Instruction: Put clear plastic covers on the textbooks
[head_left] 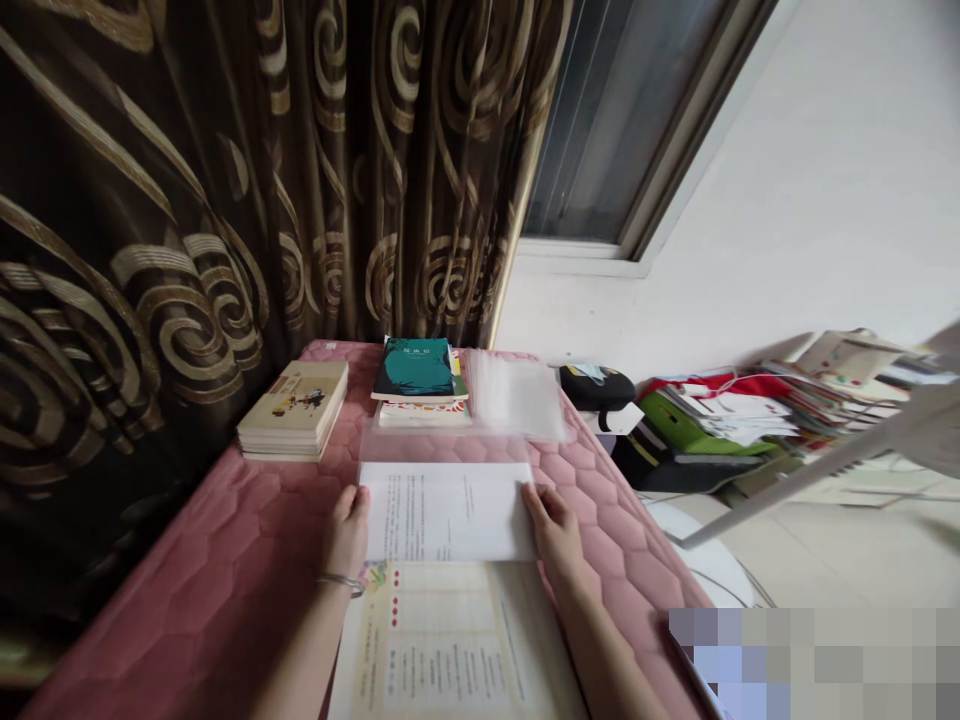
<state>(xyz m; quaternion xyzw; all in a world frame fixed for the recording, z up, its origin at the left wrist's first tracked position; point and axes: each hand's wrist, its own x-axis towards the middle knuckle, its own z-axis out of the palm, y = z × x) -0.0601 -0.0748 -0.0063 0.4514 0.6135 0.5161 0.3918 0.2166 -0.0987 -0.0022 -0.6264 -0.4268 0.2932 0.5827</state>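
An open book (450, 515) lies turned sideways in front of me, its far page white with printed text and its near page (442, 640) cream with red dots. Beyond the far page a clear plastic book cover (442, 447) sticks out flat over the pink quilted surface. My left hand (347, 530), with a bracelet on the wrist, is closed on the left edge of the far page, thumb on top. On the opposite edge my right hand (556, 528) grips the same way. Whether the fingers also pinch the plastic is hard to see.
Behind the book lie a stack with a teal book (415, 368) on top and a pile of clear plastic covers (521, 398). Cream books (295, 408) are stacked at left. A patterned curtain (360, 180) hangs behind; a pale lamp arm (802, 470) slants at right.
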